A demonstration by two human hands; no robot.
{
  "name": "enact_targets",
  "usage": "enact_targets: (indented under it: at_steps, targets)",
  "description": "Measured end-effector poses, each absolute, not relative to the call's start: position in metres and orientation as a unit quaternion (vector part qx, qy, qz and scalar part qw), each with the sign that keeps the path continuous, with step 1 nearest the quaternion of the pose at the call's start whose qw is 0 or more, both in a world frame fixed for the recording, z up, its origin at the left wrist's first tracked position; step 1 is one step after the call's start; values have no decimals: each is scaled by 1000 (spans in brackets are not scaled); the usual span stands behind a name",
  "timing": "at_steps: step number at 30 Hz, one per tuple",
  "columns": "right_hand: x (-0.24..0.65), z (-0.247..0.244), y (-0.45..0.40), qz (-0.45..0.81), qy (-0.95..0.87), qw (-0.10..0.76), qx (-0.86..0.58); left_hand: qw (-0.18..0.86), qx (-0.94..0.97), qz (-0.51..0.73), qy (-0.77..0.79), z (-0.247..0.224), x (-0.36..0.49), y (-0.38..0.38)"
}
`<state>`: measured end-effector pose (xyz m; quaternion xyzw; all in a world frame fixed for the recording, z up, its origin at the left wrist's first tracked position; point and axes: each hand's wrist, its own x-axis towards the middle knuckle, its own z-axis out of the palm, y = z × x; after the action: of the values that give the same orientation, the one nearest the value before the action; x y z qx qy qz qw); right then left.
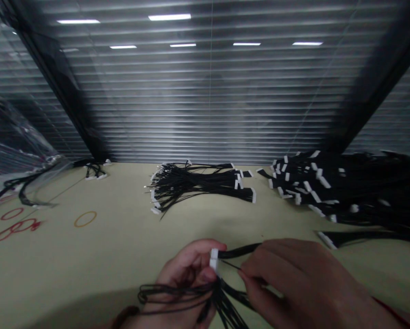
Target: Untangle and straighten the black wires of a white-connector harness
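My left hand (187, 278) is closed around a white connector (213, 261), its thumb and fingers at the connector's sides. Black wires (225, 304) hang below it, and a few loop out to the left across my wrist. A thick black bundle (239, 250) runs from the connector's upper part toward my right hand (290, 278). Between the thumb and forefinger of that hand is one thin black wire (231, 265), its end close to the connector's right face. Whether the wire's tip is inside the connector cannot be made out.
A bundle of black wires with white connectors (198, 180) lies mid-table. At right is a larger heap of such harnesses (362, 183). Red rubber bands (16, 228), a yellow one (85, 219) and a clear plastic bag (16, 137) are at left. A window with blinds (208, 91) stands behind.
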<state>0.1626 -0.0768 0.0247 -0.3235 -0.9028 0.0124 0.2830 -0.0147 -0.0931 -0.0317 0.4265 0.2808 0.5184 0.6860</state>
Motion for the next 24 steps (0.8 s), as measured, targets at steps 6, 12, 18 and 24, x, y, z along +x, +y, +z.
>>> enact_targets:
  at_steps: [6, 12, 18, 24]
  targets:
    - [168, 20, -78, -11, -931, 255, -261, 648, 441, 505, 362, -33, -13, -97]
    - [166, 17, -73, -6, -932, 253, -260, 660, 437, 494, 359, -32, -14, -100]
    - [164, 25, -70, -71, -921, 262, -279, 663, 432, 506, 344, -43, -12, -92]
    - [168, 21, -82, 33, -925, 255, -279, 657, 416, 517, 358, -52, -15, -85]
